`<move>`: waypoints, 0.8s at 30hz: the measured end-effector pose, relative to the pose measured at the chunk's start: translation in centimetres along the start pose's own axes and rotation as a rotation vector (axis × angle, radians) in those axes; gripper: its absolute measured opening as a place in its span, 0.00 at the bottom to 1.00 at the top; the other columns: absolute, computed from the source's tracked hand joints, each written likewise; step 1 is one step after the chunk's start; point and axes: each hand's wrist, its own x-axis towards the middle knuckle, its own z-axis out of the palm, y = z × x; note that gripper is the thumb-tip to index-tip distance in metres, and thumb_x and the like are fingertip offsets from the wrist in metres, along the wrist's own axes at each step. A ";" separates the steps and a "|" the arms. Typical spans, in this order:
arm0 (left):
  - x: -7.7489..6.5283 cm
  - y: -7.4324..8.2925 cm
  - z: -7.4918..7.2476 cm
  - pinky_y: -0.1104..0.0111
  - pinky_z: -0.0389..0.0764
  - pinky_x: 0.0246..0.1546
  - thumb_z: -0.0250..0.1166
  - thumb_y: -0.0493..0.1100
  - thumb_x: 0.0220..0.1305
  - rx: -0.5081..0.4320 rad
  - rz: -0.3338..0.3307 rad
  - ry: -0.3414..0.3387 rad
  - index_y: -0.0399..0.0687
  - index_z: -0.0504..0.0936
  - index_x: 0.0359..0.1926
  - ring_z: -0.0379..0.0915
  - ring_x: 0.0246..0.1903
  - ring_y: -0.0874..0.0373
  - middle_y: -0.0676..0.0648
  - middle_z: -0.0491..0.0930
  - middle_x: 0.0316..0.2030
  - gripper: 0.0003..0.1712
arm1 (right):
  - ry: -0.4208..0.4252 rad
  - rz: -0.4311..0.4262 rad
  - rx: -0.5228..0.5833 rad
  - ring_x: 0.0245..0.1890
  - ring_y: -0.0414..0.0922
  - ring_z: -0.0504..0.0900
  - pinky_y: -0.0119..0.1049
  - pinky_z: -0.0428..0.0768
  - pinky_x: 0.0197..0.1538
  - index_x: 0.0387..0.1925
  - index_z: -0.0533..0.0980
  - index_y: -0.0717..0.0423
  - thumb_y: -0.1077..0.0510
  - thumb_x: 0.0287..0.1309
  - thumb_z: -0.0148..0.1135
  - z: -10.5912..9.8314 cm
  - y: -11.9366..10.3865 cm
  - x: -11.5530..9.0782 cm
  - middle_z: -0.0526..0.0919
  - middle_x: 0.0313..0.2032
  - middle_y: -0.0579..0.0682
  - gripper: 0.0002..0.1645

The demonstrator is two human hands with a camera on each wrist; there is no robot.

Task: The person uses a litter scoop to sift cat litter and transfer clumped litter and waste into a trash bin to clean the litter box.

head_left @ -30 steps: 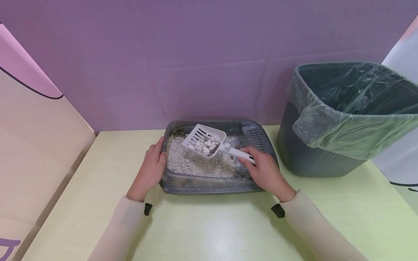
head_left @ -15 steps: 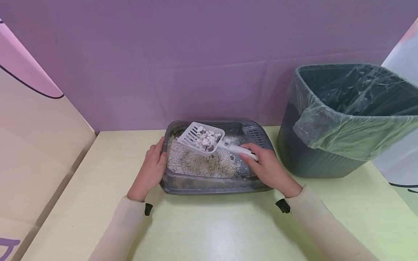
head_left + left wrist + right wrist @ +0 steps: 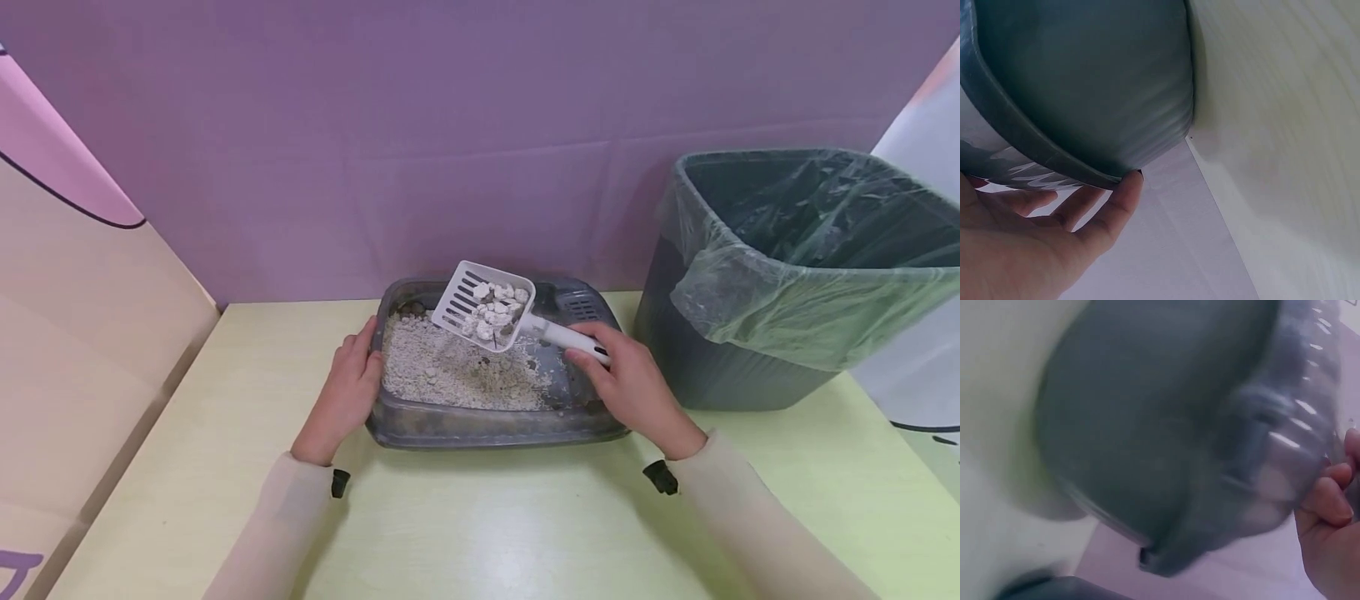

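Note:
My right hand (image 3: 630, 379) grips the handle of a white slotted litter scoop (image 3: 558, 333). The scoop hangs over a grey litter box (image 3: 487, 427), its pan holding several pale clumps (image 3: 497, 312). Pale granular litter (image 3: 442, 379) covers the left and middle of the box floor. At the box's left side, my left hand (image 3: 343, 387) holds the rim; the left wrist view shows its fingers against the rim edge (image 3: 1035, 147). The right wrist view is blurred, with the box wall (image 3: 1122, 412) before the curled right fingers (image 3: 1329, 500); the scoop is largely hidden there.
A dark grey bin (image 3: 712, 375) with a clear plastic liner (image 3: 787, 317) stands to the right of the litter box. Behind the pale table (image 3: 480, 517) rises a purple backdrop (image 3: 450, 150). A light panel (image 3: 90, 333) borders the left side.
The scoop has risen and, after a small shift left, moved right and away from me with its clumps. My right hand has moved right with it. The left hand stays at the box rim.

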 end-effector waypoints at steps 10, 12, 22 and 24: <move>0.3 0.0 0.2 0.51 0.64 0.49 0.41 0.42 0.72 -0.007 0.010 0.006 0.40 0.49 0.73 0.58 0.52 0.44 0.34 0.64 0.53 0.31 | 0.037 -0.047 -0.057 0.14 0.39 0.62 0.34 0.63 0.20 0.51 0.76 0.52 0.52 0.64 0.59 -4.5 -5.0 0.2 0.67 0.18 0.43 0.17; 0.3 -0.1 0.2 0.51 0.64 0.49 0.41 0.41 0.72 -0.007 0.017 0.008 0.39 0.49 0.73 0.58 0.51 0.44 0.34 0.64 0.53 0.31 | 0.062 -0.070 -0.092 0.14 0.39 0.61 0.34 0.63 0.20 0.50 0.77 0.53 0.53 0.63 0.60 -5.8 -6.1 0.6 0.67 0.17 0.43 0.16; 0.0 -0.9 0.2 0.49 0.63 0.52 0.40 0.41 0.72 -0.021 0.010 0.014 0.39 0.49 0.73 0.57 0.54 0.43 0.32 0.63 0.55 0.31 | 0.212 -0.150 -0.306 0.11 0.39 0.60 0.30 0.58 0.18 0.44 0.81 0.56 0.55 0.59 0.64 -12.7 -8.8 2.8 0.68 0.14 0.45 0.13; -0.1 -0.9 0.1 0.49 0.62 0.53 0.40 0.41 0.72 -0.026 0.005 0.017 0.39 0.49 0.73 0.56 0.54 0.43 0.32 0.63 0.55 0.31 | 0.232 -0.114 -0.350 0.10 0.39 0.59 0.30 0.57 0.17 0.44 0.81 0.58 0.54 0.60 0.62 -14.3 -8.8 3.0 0.68 0.14 0.47 0.14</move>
